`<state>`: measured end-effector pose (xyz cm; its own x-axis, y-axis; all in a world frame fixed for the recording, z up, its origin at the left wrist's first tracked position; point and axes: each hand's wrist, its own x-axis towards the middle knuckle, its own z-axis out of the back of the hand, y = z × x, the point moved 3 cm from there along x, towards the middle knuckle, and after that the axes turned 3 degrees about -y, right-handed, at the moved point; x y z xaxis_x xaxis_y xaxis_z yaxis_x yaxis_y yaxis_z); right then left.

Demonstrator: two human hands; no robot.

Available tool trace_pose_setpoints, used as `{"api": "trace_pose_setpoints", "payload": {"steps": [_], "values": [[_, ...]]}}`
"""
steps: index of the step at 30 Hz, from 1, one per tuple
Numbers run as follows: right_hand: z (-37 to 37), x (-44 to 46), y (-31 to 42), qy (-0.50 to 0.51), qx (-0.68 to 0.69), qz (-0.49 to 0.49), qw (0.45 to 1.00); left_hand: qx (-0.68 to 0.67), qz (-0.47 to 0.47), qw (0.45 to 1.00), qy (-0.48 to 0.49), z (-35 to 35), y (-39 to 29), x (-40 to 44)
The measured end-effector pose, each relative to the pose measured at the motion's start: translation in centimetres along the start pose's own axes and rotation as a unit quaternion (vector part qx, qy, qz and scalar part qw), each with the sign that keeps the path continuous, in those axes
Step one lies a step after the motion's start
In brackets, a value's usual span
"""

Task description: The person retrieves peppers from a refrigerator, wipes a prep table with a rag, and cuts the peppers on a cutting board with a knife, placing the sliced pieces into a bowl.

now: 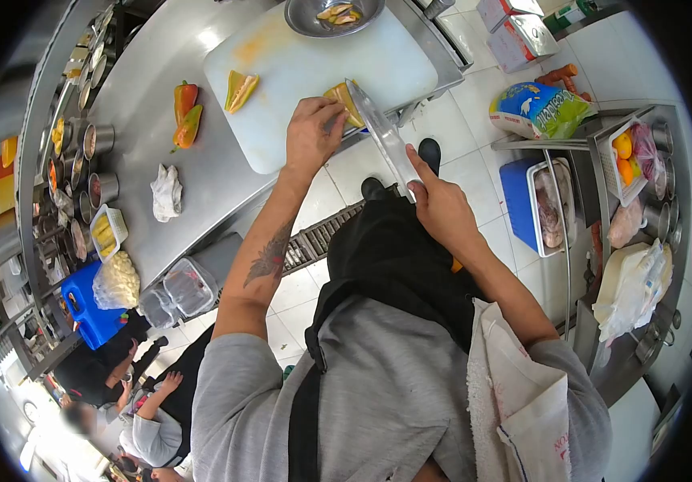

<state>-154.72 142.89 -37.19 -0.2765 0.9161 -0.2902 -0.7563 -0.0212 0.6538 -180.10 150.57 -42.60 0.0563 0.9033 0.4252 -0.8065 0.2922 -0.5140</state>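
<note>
My right hand (445,210) is wrapped round the handle of a large kitchen knife (384,136). The blade points away from me, its tip against a yellow-orange piece of bell pepper (348,104) near the edge of the white cutting board (398,60). With fingers bent and pinched, my left hand (314,132) holds that piece from its left side; the fingertips partly cover it. Another cut pepper piece (240,91) lies farther left on the board. At the back, a metal bowl (335,30) contains several pepper strips.
Two orange-red peppers (186,116) and a crumpled white cloth (167,193) lie on the steel counter (137,145). Metal containers (98,141) line its left side. On my right, a shelf holds a basket of fruit (626,161). Other people (153,430) stand at the lower left.
</note>
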Motion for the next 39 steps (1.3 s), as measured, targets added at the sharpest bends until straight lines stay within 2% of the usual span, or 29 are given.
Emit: {"api": "trace_pose_setpoints", "payload": {"steps": [3, 10, 11, 12, 16, 19, 21, 24, 26, 27, 32, 34, 35, 37, 38, 39], "values": [[-0.6, 1.1, -0.1, -0.027, 0.021, 0.02, 0.999, -0.013, -0.015, 1.0, -0.022, -0.1, 0.2, -0.1], [-1.2, 6.8, 0.8, -0.015, 0.014, 0.023, 1.0, -0.04, -0.036, 0.997, -0.054, 0.0, 0.4, -0.5], [-1.5, 7.5, 0.6, 0.0, 0.056, 0.012, 0.998, -0.039, -0.035, 0.997, -0.053, 0.0, 0.6, -0.6], [-1.9, 8.0, 0.6, 0.016, 0.098, 0.002, 0.995, -0.052, -0.031, 0.997, -0.05, 0.1, 0.8, -0.7], [-2.3, 8.4, 0.5, 0.013, 0.112, -0.002, 0.994, -0.063, -0.012, 0.997, -0.042, 0.5, 0.7, -0.7], [-2.3, 8.0, 0.2, 0.029, 0.1, -0.025, 0.994, -0.036, -0.02, 0.999, -0.018, 0.7, 0.5, -0.1], [-2.1, 7.1, -0.1, 0.014, 0.075, 0.011, 0.997, -0.038, -0.016, 0.999, -0.01, 0.8, 0.5, 0.2], [-1.3, 5.3, -0.3, 0.042, 0.078, -0.019, 0.996, -0.038, -0.015, 0.999, -0.001, 0.9, 0.7, 0.3], [-2.0, 5.0, -1.2, 0.024, 0.081, 0.002, 0.996, -0.039, -0.017, 0.999, 0.0, 0.8, 1.0, 0.5], [-1.9, 4.9, -0.8, 0.007, 0.085, 0.022, 0.996, -0.028, -0.024, 0.999, 0.018, 0.9, 1.2, 0.6], [-2.7, 7.8, 0.7, 0.029, 0.103, -0.004, 0.994, 0.029, -0.043, 0.998, 0.045, 1.8, 0.6, 2.8], [-3.2, 8.0, 0.4, 0.046, 0.113, -0.019, 0.992, 0.134, -0.037, 0.979, 0.149, 1.7, -1.0, 6.3], [-3.3, 8.0, 0.4, 0.042, 0.118, -0.009, 0.992, 0.133, -0.034, 0.979, 0.15, 1.2, -0.9, 7.8], [-3.3, 8.2, 0.5, 0.033, 0.122, 0.008, 0.992, 0.161, -0.033, 0.941, 0.295, -1.0, 0.6, 11.5], [-3.6, 8.3, 0.0, 0.035, 0.119, 0.012, 0.992, 0.163, -0.035, 0.942, 0.292, -1.5, 1.2, 12.6], [-3.4, 8.3, 0.1, 0.037, 0.117, 0.015, 0.992, 0.147, -0.038, 0.925, 0.349, -1.9, 1.4, 13.5]]}}
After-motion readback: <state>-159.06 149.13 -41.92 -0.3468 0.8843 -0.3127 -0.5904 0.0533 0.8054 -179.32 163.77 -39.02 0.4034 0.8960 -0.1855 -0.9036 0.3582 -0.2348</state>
